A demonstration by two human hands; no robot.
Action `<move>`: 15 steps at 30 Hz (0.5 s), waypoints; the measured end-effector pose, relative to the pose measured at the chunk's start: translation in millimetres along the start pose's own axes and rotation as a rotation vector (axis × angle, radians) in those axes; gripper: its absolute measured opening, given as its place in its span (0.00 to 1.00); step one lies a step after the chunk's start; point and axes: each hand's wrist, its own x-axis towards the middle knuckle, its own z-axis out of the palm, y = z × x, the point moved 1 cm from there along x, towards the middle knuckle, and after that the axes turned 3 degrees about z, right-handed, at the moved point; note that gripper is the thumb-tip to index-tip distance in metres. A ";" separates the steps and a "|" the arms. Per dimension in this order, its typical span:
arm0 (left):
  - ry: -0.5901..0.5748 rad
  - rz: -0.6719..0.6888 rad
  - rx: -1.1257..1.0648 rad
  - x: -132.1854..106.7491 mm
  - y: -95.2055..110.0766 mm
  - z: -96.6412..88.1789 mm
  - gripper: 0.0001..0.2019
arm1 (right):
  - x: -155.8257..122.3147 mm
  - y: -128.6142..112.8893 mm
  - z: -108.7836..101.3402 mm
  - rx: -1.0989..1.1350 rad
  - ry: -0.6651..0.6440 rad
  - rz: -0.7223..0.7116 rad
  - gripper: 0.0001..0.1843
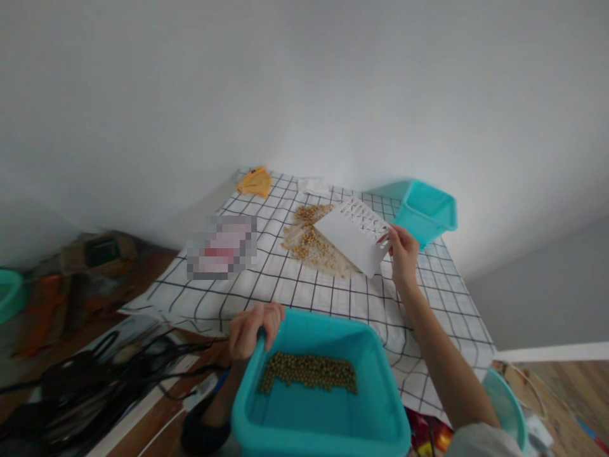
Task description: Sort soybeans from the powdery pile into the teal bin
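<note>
My left hand [255, 327] is closed over the rim of a turquoise plastic basin [328, 412] at the table's front edge. Small round golden-brown beans [309, 371] lie along the basin's far side. With my right hand [403, 254] I grip the edge of a white sheet [354, 235] that has a row of slots along its far side. The sheet is tilted over the table. Beside and partly under it, pale yellow beans [309, 244] are spread on a see-through plastic film; the sheet hides some of them.
A checked cloth [285, 285] covers the table. On it are a second turquoise basin [425, 212], a yellow cloth [255, 182], a small white item [313, 186] and a blurred-out flat object [222, 247]. Black cables [143, 368] lie at the left, below the table. A wall stands behind.
</note>
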 end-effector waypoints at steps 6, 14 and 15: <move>-0.060 0.006 0.038 2.2 3.9 -1.4 0.34 | -3.9 -10.2 -3.3 -0.055 -0.014 -0.056 0.23; -0.036 0.039 -0.018 0.7 1.0 -0.4 0.33 | -5.6 -10.8 0.7 -0.073 -0.060 -0.104 0.22; -0.042 0.049 -0.027 0.8 0.2 -0.1 0.33 | -5.2 -9.9 0.9 -0.080 -0.042 -0.120 0.22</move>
